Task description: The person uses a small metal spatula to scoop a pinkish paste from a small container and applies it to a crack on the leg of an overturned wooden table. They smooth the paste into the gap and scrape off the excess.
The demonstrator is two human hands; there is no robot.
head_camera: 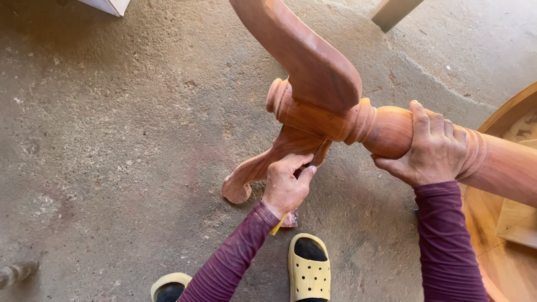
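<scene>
Pedestal (386, 131), a turned reddish wooden column with curved legs, lies on its side across the concrete floor (112, 140), and both hands are on it. The right hand (433, 148) lies over the round swell of the column, fingers (442, 126) held close together and curved across the top, thumb hooked under the near side, so the grip wraps the wood without closing fully. The left hand (286, 184) sits lower, at the joint where the lower leg (257, 168) meets the column; its fingers (291, 163) are curled tight and pinch a thin dark tool (320, 154) whose tip presses into the seam. Its kind cannot be told. A yellow strip (278, 225) shows under the left wrist, beside a small reddish block (291, 219) on the floor.

Above the left fingers a second leg (313, 56) arches up and away. Right of the right fingers the column widens through ribbed rings into a round tabletop (506, 257) standing on edge. Below the left hand are two pale yellow perforated slippers (309, 268). Far above the fingers, at the top edge, lie a pale box corner (109, 5) and a light plank end (394, 12). No label can be made out on either.
</scene>
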